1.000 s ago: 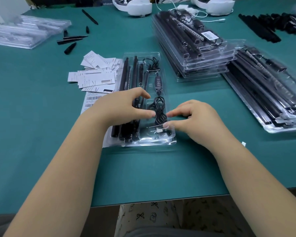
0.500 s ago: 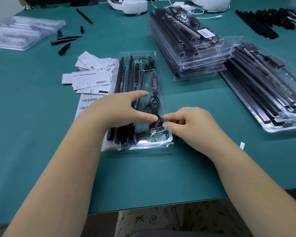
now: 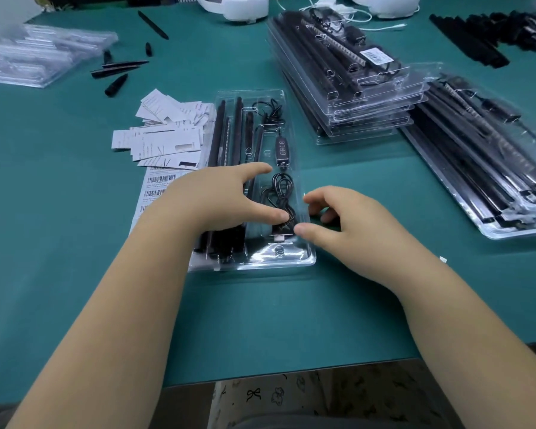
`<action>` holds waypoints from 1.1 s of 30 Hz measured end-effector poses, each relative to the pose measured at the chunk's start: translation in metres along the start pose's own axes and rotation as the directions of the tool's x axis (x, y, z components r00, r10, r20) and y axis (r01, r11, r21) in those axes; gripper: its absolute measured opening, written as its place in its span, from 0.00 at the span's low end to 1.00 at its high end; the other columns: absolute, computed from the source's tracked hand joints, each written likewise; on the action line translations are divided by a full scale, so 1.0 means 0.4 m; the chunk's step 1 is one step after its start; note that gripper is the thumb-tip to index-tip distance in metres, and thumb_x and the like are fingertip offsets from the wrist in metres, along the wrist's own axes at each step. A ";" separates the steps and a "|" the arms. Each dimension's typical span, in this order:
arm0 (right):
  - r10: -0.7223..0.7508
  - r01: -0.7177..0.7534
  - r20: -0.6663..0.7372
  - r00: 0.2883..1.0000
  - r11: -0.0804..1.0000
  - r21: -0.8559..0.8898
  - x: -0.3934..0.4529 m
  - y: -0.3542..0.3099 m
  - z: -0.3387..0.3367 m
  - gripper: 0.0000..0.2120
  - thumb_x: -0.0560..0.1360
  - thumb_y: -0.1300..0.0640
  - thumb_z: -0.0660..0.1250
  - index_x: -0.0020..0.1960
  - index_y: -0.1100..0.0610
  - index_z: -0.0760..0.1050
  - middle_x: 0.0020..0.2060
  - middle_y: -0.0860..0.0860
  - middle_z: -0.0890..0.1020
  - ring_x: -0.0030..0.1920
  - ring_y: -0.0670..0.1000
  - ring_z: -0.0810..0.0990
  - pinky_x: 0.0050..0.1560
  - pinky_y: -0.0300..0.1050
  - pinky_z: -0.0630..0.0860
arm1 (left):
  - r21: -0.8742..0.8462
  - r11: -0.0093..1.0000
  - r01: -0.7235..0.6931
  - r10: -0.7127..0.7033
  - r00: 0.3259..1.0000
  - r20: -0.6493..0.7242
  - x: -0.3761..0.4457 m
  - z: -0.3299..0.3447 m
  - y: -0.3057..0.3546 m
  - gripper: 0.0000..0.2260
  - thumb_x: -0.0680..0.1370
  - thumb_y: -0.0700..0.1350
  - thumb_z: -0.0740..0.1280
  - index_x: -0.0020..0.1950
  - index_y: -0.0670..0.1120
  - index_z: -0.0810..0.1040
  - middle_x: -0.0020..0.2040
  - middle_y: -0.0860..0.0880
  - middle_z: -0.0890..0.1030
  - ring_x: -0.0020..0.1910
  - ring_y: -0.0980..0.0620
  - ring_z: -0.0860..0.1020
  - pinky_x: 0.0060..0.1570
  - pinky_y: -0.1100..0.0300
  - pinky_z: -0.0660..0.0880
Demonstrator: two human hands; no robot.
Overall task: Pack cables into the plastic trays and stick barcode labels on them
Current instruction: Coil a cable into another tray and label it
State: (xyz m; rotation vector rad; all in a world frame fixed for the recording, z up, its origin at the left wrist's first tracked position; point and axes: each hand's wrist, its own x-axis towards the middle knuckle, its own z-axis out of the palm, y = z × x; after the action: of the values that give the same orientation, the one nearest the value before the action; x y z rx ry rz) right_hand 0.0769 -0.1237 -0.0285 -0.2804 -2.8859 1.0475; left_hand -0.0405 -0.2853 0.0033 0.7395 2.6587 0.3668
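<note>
Head view. A clear plastic tray (image 3: 262, 181) lies on the green worktop (image 3: 59, 212) near its front edge, long axis running from the front edge toward the far edge. Black rods (image 3: 229, 131) fill its left channels, parallel to that axis; their near ends are hidden under the left hand (image 3: 220, 196). In the right channel lie an inline controller (image 3: 281, 149) and, nearer the front, a coiled black cable (image 3: 280, 193) with a plug whose detail is hard to make out.

The left hand rests across the tray, forefinger stretched out, thumb tip pressing on the cable coil. The right hand (image 3: 350, 218) sits just beside the tray's right rim, fingers loosely curled; its thumb tip touches the rim near the plug, and it grips nothing that can be seen.

Left of the tray, a barcode label sheet (image 3: 160, 184) is partly covered by the left forearm; loose paper slips (image 3: 164, 134) lie beyond it. Toward the far right, a stack of packed trays (image 3: 353, 88) carries a label; a second stack (image 3: 492, 168) is cut off by the right border. Empty trays (image 3: 34, 57) sit at the far left corner. Bare green surface lies between the tray and the front edge, and to the left of the label sheet.
</note>
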 end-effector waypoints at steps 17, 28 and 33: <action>-0.094 0.147 0.164 0.982 0.926 -0.349 -0.022 -0.003 0.001 0.33 0.71 0.36 0.44 0.75 0.40 0.52 0.72 0.38 0.56 0.63 0.43 0.52 0.63 0.44 0.51 | -0.016 0.999 -0.047 0.047 0.999 -0.028 -0.018 -0.007 -0.019 0.38 0.60 0.75 0.64 0.69 0.74 0.58 0.67 0.63 0.72 0.64 0.56 0.70 0.49 0.59 0.64; -0.140 0.145 0.049 0.989 0.979 -0.141 -0.010 0.015 0.008 0.29 0.71 0.38 0.57 0.72 0.40 0.63 0.72 0.32 0.59 0.65 0.37 0.55 0.59 0.34 0.45 | -0.020 0.994 -0.105 0.107 0.992 0.071 -0.022 -0.019 -0.036 0.51 0.49 0.77 0.68 0.71 0.73 0.54 0.69 0.64 0.68 0.63 0.58 0.69 0.54 0.60 0.63; -0.142 0.145 0.030 0.989 0.981 -0.127 -0.009 0.013 0.008 0.28 0.72 0.39 0.60 0.71 0.40 0.65 0.71 0.32 0.61 0.65 0.38 0.57 0.57 0.34 0.47 | -0.010 0.993 -0.121 0.121 0.992 0.035 -0.019 -0.012 -0.039 0.53 0.46 0.78 0.68 0.70 0.73 0.55 0.69 0.65 0.68 0.63 0.59 0.70 0.54 0.60 0.64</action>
State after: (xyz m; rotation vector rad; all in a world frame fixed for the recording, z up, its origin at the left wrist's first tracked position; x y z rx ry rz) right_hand 0.0807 -0.1225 -0.0344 -0.0658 -2.9455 0.8485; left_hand -0.0433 -0.3031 0.0046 0.8990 2.5846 0.3922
